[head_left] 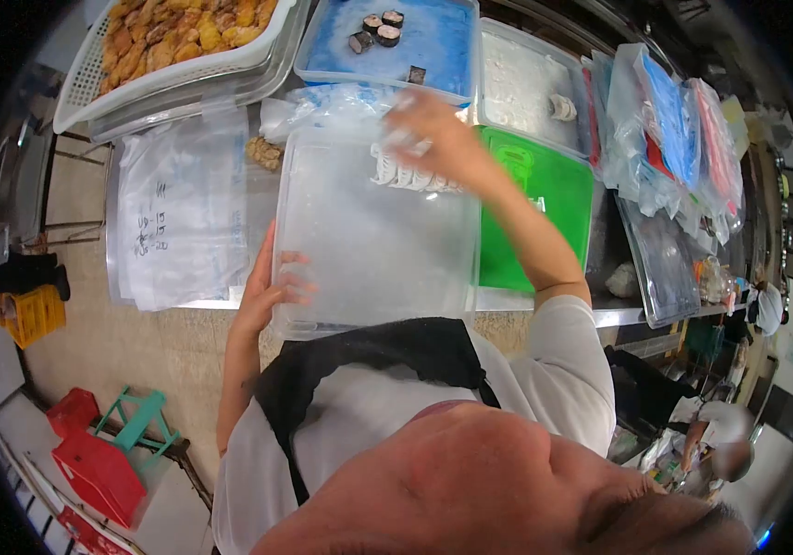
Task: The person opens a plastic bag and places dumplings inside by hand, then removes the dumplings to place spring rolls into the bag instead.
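Observation:
A translucent plastic tray (pixel 378 250) lies in front of me. My left hand (pixel 267 289) grips its left side, with the fingertips showing at the wall. Along the tray's far end sits a row of white, ridged pieces (pixel 410 174). My right hand (pixel 438 134), smeared by motion, is over the far edge of the tray, just above that row; its fingers are too blurred to read. Beyond it, a blue-bottomed tray (pixel 346 55) carries several dark-wrapped rolls (pixel 388 35) with pale pink centres.
A clear tray (pixel 526 79) at the back right holds white pieces. A green tray (pixel 540 250) adjoins mine. Fried-looking food (pixel 184 37) fills a white basket at the back left, above marked plastic bags (pixel 184 213). Red and green stools (pixel 142 421) stand on the floor; another person (pixel 725 430) works at right.

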The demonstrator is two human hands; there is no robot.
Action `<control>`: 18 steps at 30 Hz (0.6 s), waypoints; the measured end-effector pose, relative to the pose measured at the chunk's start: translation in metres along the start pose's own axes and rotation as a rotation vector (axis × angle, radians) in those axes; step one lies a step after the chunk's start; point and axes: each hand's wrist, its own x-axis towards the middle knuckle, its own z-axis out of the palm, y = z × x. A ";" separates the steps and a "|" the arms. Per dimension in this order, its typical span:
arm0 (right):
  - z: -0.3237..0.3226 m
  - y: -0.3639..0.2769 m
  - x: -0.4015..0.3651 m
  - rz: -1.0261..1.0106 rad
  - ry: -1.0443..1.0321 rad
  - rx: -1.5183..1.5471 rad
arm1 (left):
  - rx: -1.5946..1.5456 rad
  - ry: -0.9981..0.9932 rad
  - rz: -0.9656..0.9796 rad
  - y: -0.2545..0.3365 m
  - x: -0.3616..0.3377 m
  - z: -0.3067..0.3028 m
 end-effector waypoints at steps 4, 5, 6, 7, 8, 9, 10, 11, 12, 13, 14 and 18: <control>0.065 -0.041 0.004 -0.140 -0.256 -0.230 | 0.040 0.022 -0.011 0.001 0.002 0.002; 0.070 -0.042 0.001 -0.147 -0.286 -0.326 | 0.040 0.020 -0.010 0.000 0.002 0.003; 0.065 -0.043 -0.001 -0.128 -0.264 -0.330 | 0.041 0.019 -0.007 0.000 0.002 0.003; 0.059 -0.045 -0.001 -0.113 -0.242 -0.332 | 0.041 0.020 -0.003 0.001 0.002 0.002; 0.053 -0.044 -0.002 -0.102 -0.221 -0.333 | 0.044 0.017 0.002 -0.001 0.003 0.001; 0.046 -0.036 -0.005 -0.089 -0.149 -0.331 | 0.045 0.018 0.006 -0.004 0.003 0.000; 0.035 -0.020 -0.008 -0.077 -0.079 -0.327 | 0.045 0.021 0.009 -0.005 0.003 -0.001; 0.022 -0.001 -0.011 -0.068 -0.008 -0.321 | 0.059 0.027 0.004 -0.005 0.002 -0.001; 0.002 0.029 -0.014 0.139 0.006 -0.310 | 0.071 0.036 0.003 -0.005 0.003 0.000; -0.021 0.065 -0.018 0.347 0.020 -0.295 | 0.085 0.045 0.001 -0.005 0.002 0.001; -0.037 0.099 -0.027 0.358 0.234 -0.491 | 0.082 0.034 0.007 -0.005 0.002 0.000; -0.092 0.256 -0.108 0.853 0.124 -0.678 | 0.073 0.022 0.014 -0.008 0.004 -0.004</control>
